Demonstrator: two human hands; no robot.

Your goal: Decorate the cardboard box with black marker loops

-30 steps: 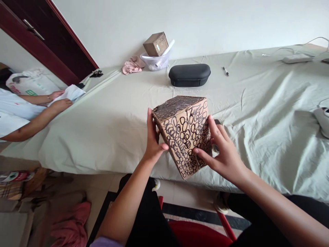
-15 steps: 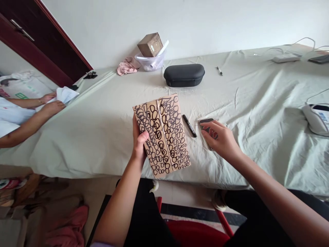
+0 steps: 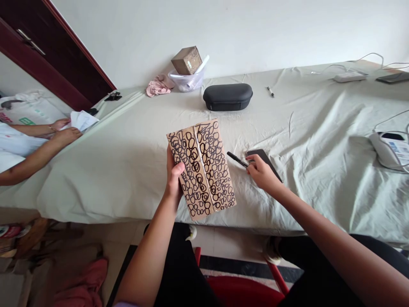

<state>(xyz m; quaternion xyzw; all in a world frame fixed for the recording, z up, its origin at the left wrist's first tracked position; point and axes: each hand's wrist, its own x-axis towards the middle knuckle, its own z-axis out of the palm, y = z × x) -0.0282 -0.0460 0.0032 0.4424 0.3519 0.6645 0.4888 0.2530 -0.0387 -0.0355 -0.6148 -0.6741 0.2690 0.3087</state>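
Observation:
My left hand [image 3: 174, 177] is closed on the left edge of a cardboard box [image 3: 202, 170], its thumb lying on the front face. Black hand-drawn circles cover that face, and a strip of tape runs down its middle. The box is held tilted near the table's front edge. To the right of it, my right hand [image 3: 260, 172] pinches one end of a black marker pen [image 3: 236, 159], which points up and left toward the box. A dark phone [image 3: 266, 161] lies on the cloth, partly hidden by my right hand.
Behind the box sits a black zip case [image 3: 227, 97]. A plastic basin [image 3: 188, 82] with a small carton [image 3: 187, 60] stands by the wall, beside a pink cloth [image 3: 159, 85]. A small pen [image 3: 270, 91] lies farther right. At left, another person's hands [image 3: 65, 131] hold white material.
My right hand has moved left off the phone and taken hold of the marker pen, whose angle has turned. My left hand still holds the box in nearly the same place.

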